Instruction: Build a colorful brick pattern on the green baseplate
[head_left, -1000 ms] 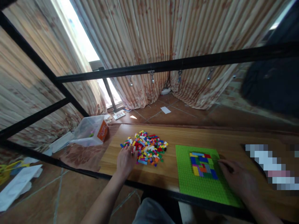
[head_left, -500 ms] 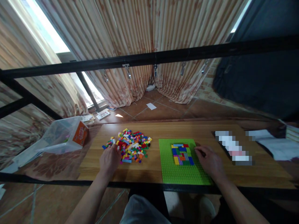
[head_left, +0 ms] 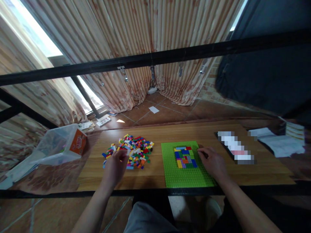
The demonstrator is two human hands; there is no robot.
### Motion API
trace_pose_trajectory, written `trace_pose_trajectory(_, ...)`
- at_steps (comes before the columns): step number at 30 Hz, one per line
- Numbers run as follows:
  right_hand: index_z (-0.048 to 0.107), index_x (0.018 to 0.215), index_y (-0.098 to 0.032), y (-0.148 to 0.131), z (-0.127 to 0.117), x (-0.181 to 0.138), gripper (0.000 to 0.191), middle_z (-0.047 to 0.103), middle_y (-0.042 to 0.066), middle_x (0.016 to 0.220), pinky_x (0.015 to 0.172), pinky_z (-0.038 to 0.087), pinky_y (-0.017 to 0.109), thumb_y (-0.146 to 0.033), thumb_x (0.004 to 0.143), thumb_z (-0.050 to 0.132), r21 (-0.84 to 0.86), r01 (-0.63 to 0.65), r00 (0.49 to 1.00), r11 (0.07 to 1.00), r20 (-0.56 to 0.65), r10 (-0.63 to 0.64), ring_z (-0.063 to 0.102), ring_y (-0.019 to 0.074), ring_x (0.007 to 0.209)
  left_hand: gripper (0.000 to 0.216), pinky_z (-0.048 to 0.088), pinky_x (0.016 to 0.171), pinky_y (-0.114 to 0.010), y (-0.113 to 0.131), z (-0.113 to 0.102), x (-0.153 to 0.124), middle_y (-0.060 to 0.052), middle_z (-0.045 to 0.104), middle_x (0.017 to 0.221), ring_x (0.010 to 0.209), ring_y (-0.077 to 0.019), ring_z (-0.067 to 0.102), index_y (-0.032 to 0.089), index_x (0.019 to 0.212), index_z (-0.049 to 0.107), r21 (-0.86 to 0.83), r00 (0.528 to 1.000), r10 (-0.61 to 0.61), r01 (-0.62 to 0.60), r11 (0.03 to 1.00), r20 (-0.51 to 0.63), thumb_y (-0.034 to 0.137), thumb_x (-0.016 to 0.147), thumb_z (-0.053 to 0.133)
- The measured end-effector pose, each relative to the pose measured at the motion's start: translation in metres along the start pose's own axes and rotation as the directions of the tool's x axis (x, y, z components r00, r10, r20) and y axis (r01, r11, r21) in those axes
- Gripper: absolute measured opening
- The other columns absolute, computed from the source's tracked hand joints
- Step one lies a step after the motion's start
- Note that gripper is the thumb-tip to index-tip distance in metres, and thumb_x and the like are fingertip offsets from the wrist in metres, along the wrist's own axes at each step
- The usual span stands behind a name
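A pile of small coloured bricks [head_left: 135, 150] lies on the wooden table [head_left: 218, 136]. My left hand [head_left: 113, 167] rests at the pile's near-left edge, fingers curled down onto the bricks; whether it grips one is hidden. To the right lies a green baseplate [head_left: 184, 176] with a patch of joined coloured bricks [head_left: 185, 157] on it. My right hand [head_left: 212, 161] lies on the plate's right edge, beside that patch, fingers loosely bent and pressed on the plate.
A clear plastic bag with an orange box [head_left: 78, 142] sits off the table's left end. A blurred dark object [head_left: 234, 147] and white papers [head_left: 279, 140] lie at the right. A black metal bar [head_left: 155, 58] crosses overhead; curtains hang behind.
The view has swung right and levelled, so the table sits more centred. My left hand has slid a little back from the pile's edge. My right hand stays on the baseplate.
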State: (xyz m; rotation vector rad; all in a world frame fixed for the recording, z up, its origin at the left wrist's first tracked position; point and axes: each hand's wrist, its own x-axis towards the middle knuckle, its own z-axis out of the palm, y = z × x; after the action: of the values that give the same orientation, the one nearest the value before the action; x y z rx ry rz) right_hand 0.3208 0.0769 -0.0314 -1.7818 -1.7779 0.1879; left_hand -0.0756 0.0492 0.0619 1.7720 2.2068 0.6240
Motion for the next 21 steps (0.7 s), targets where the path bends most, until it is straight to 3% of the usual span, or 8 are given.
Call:
trace_pose_trajectory(3, 0.068, 0.089, -0.021, -0.001, 0.0, 0.0, 0.028, 0.068, 0.007, 0.096, 0.067, 0.049, 0.033, -0.038, 0.089, 0.045, 0.0, -0.005, 1.0, 1.0, 0.0, 0.005, 0.064, 0.0206, 0.077, 0.019, 0.052, 0.078, -0.028, 0.036, 0.021, -0.011, -0.005, 0.071, 0.094, 0.086, -0.0175, 0.066, 0.017, 0.095, 0.069, -0.345, 0.968, 0.243, -0.206, 0.916, 0.065, 0.019, 0.083, 0.054)
trace_pose_trajectory(7, 0.068, 0.089, -0.021, -0.001, 0.0, 0.001, 0.028, 0.068, 0.007, 0.096, 0.068, 0.049, 0.033, -0.037, 0.089, 0.045, -0.006, -0.021, 1.0, 1.0, 0.004, 0.021, 0.064, 0.0205, 0.079, 0.022, 0.051, 0.073, -0.025, 0.084, 0.06, -0.01, -0.003, 0.069, 0.085, 0.077, -0.0138, 0.064, 0.017, 0.092, 0.07, -0.5, 0.891, 0.438, -0.328, 0.802, 0.118, 0.01, 0.084, 0.051)
trace_pose_trajectory(11, 0.068, 0.088, -0.021, -0.002, 0.0, 0.001, 0.027, 0.068, 0.007, 0.095, 0.069, 0.048, 0.032, -0.036, 0.089, 0.046, 0.003, -0.019, 1.0, 1.0, 0.006, 0.019, 0.064, 0.0198, 0.08, 0.032, 0.051, 0.077, -0.026, 0.117, 0.095, 0.004, -0.004, 0.07, 0.089, 0.081, -0.0146, 0.064, 0.018, 0.096, 0.072, -0.448, 0.818, 0.558, -0.449, 0.773, 0.142, 0.001, 0.079, 0.05)
trace_pose_trajectory(15, 0.068, 0.088, -0.021, -0.005, -0.002, 0.002, 0.026, 0.067, 0.006, 0.094, 0.066, 0.046, 0.031, -0.035, 0.089, 0.046, 0.02, -0.026, 1.0, 0.999, -0.001, 0.026, 0.063, 0.0193, 0.079, 0.032, 0.051, 0.084, -0.027, 0.133, 0.116, 0.014, -0.004, 0.07, 0.091, 0.087, -0.0164, 0.064, 0.019, 0.097, 0.073, -0.327, 0.765, 0.611, -0.534, 0.779, 0.206, 0.004, 0.081, 0.05)
trace_pose_trajectory(21, 0.069, 0.086, -0.022, -0.006, -0.002, 0.004, 0.024, 0.068, 0.005, 0.092, 0.066, 0.045, 0.03, -0.033, 0.089, 0.048, 0.023, -0.029, 1.0, 0.999, 0.003, 0.028, 0.063, 0.0185, 0.078, 0.027, 0.052, 0.086, -0.029, 0.141, 0.126, 0.017, -0.007, 0.07, 0.094, 0.089, -0.0183, 0.065, 0.018, 0.093, 0.074, -0.2, 0.759, 0.601, -0.567, 0.799, 0.251, 0.008, 0.084, 0.05)
